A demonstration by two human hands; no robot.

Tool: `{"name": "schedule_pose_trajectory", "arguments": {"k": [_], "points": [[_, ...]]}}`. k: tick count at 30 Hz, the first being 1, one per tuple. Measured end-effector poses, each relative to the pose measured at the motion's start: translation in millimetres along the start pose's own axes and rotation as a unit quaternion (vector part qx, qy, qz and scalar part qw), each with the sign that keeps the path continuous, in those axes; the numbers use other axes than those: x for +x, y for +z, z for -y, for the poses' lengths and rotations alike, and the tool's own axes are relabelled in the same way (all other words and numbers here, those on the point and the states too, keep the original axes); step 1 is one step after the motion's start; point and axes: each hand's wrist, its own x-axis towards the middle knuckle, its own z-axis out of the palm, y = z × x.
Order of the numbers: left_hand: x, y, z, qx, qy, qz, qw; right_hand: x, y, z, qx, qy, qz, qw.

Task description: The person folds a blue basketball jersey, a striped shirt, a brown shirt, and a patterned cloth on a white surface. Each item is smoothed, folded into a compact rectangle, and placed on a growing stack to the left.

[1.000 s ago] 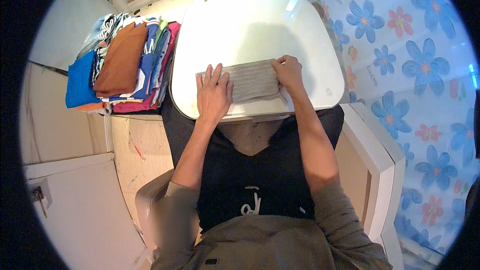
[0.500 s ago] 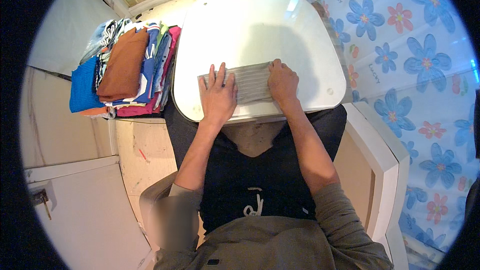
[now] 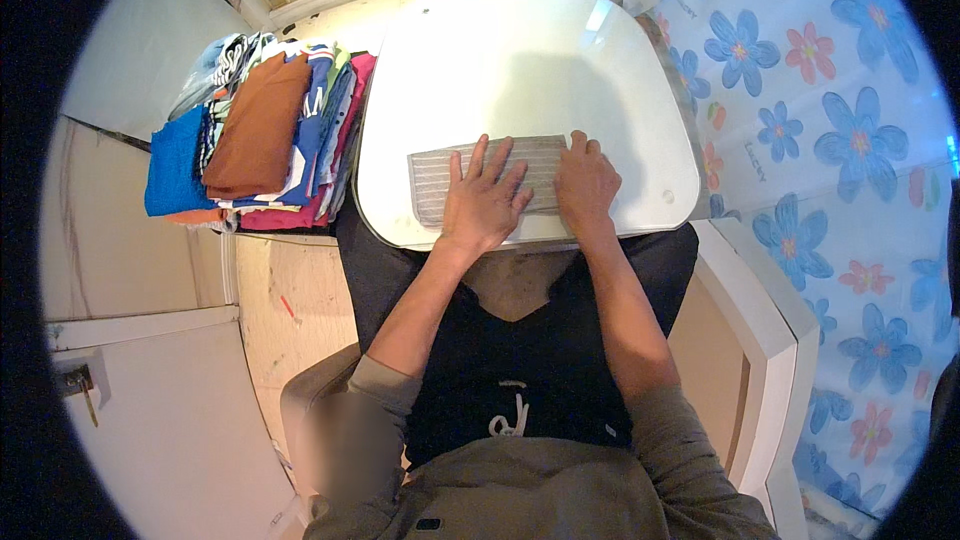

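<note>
A grey cloth with pale stripes (image 3: 430, 188), folded into a flat rectangle, lies along the near side of a white tabletop (image 3: 480, 50) with rounded corners. Spread flat over the middle of the cloth is my left hand (image 3: 484, 202), its fingers apart. My right hand (image 3: 588, 186) is closed at the cloth's right end, fingers curled over that edge. What its fingertips pinch is partly hidden under the hand, but the cloth's edge runs into it.
Left of the table stands a pile of folded clothes (image 3: 258, 125), with brown, blue and pink pieces. A flowered curtain (image 3: 790, 150) hangs on the right, above a white-framed piece of furniture (image 3: 765, 340). A small red strip (image 3: 288, 307) lies on the floor.
My left hand has slid right from the cloth's left end to its middle, uncovering the left end. The right hand stays at the right end.
</note>
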Motion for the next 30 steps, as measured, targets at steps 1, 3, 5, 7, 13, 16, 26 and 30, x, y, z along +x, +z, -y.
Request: {"name": "schedule_pose_trajectory", "arguments": {"k": [1, 3, 5, 7, 13, 16, 26, 30], "points": [[-0.6, -2.3, -0.4, 0.002, -0.003, 0.004, 1.000, -2.2, -0.8, 0.9, 0.009, -0.032, -0.033, 0.999], [0.0, -4.9, -1.2, 0.002, -0.001, 0.008, 1.000, -7.5, -2.7, 0.3, 0.027, -0.092, -0.100, 0.990], [0.3, -5.5, -0.9, -0.006, 0.009, -0.001, 1.000, -15.9, 3.5, 15.6, 0.105, -0.145, -0.097, 0.979], [-1.0, -1.5, 5.8, -0.018, 0.031, -0.023, 0.999, -22.9, 11.7, 37.5, 0.190, -0.172, -0.062, 0.965], [6.2, 9.9, 26.3, -0.086, -0.003, 0.004, 0.996, -21.8, 36.0, 34.2, 0.107, -0.268, -0.001, 0.957], [1.3, 8.9, 24.6, -0.026, -0.013, 0.019, 0.999, -23.4, 25.4, 29.1, 0.056, -0.245, 0.019, 0.968], [-25.1, -12.6, 47.8, 0.071, -0.084, 0.000, 0.994, -30.4, 17.5, 21.5, -0.039, -0.176, 0.037, 0.983], [-29.1, -16.3, 56.3, 0.066, -0.085, -0.004, 0.994, -30.3, 9.3, 25.9, -0.028, -0.161, 0.064, 0.985]]}}
